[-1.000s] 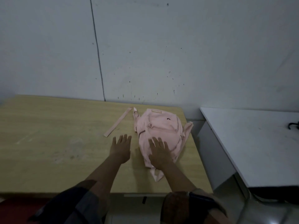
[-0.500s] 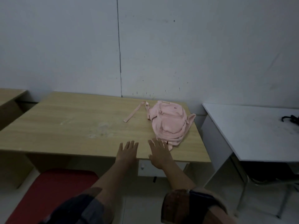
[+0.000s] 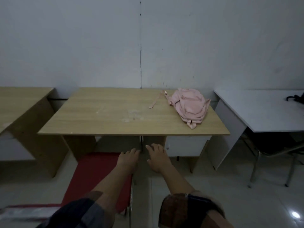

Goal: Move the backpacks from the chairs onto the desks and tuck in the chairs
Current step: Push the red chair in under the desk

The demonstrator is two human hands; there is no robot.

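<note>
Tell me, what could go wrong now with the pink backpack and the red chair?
The pink backpack lies near the wooden desk's right edge, a loop close to the front, so a bump from the chair might shake it off. The red chair sits left of the desk's middle, so pushed straight in it might hit the desk's left leg. Both hands are empty.

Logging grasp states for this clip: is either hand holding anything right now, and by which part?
Nothing is held. The left hand and right hand are both open and empty.

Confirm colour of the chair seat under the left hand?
Red chair seat, plain, no pattern; the head view shows it, in front of the wooden desk.
</note>
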